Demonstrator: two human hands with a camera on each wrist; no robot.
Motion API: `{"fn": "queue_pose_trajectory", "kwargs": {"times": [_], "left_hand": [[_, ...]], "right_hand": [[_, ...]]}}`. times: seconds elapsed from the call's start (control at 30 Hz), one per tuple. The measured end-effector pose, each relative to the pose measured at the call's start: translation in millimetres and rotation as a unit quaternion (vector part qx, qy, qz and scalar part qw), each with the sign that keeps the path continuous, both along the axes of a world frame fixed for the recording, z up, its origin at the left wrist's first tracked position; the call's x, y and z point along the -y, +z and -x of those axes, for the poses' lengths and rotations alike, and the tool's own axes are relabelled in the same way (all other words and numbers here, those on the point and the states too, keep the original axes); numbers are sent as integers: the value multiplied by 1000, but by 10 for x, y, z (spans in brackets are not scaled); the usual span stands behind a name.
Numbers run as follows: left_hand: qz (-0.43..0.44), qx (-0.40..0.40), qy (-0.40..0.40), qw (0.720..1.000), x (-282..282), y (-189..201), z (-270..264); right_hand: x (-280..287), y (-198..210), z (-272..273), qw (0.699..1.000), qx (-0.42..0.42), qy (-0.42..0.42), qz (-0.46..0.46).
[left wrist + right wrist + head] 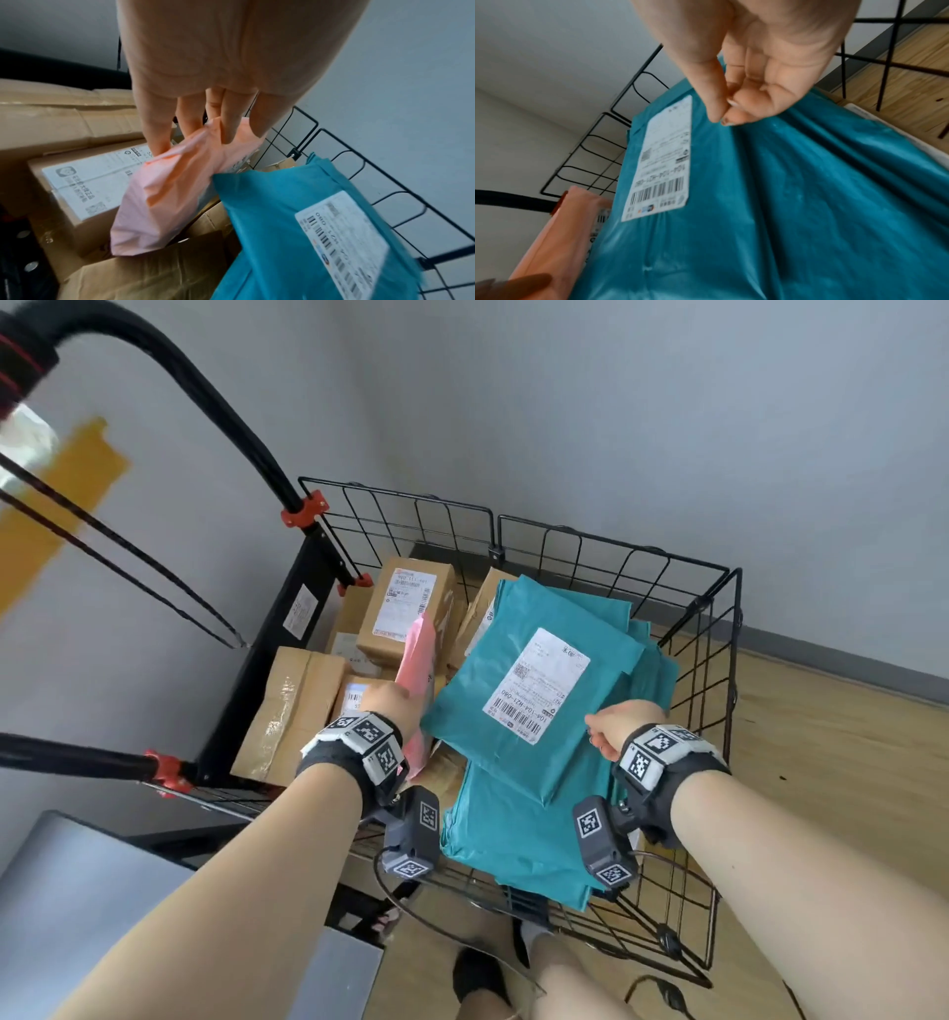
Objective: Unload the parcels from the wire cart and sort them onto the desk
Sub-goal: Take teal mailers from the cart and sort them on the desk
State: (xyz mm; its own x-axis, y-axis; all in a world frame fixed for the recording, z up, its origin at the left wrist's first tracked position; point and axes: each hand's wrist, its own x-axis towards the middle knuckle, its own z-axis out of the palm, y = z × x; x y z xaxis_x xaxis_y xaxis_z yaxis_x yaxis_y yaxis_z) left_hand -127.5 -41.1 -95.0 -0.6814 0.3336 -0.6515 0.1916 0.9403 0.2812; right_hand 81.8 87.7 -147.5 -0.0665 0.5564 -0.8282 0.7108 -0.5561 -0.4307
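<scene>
The black wire cart point(711, 618) holds cardboard boxes and soft mailer bags. My left hand point(393, 703) grips the top edge of a pink mailer bag point(420, 660), which stands upright between the boxes and the teal bags; in the left wrist view my fingers point(226, 125) curl into the crumpled pink bag point(164, 194). My right hand point(619, 726) pinches the right side of the upper teal mailer bag point(472, 695), which bears a white barcode label. In the right wrist view thumb and fingertips point(722, 118) nip a fold of the teal bag point(770, 203).
More teal bags point(513, 845) lie under the held one. Brown boxes point(405, 608) point(287, 706) fill the cart's left half. The black cart handle point(205, 403) rises at the left. A grey desk corner point(77, 891) sits at lower left, wooden floor point(832, 762) to the right.
</scene>
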Motion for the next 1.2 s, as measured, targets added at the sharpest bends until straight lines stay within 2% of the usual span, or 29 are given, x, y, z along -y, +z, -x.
{"fn": "queue_pose_trajectory", "kwargs": {"times": [0.2, 0.33, 0.37, 0.57, 0.67, 0.8, 1.0, 1.2], "left_hand": [[-49, 12, 4, 999, 248, 147, -85], [-74, 3, 4, 997, 463, 327, -146], [-82, 6, 7, 997, 510, 377, -160], [-122, 6, 2, 993, 782, 617, -270], [-132, -12, 2, 991, 888, 693, -283], [-147, -8, 28, 989, 905, 754, -276], [-194, -7, 64, 979, 967, 1031, -325], [-263, -55, 98, 958, 1422, 1509, -355]], "right_hand": [[177, 82, -9, 997, -61, -29, -38], [358, 163, 34, 986, -68, -151, -27], [392, 156, 49, 985, -70, -157, -12], [615, 12, 149, 998, -14, -55, -27], [602, -172, 145, 999, 18, -40, -27], [584, -136, 178, 999, 32, -30, -12], [565, 216, 216, 995, -21, 0, -99], [798, 766, 352, 974, -115, 27, -195]]}}
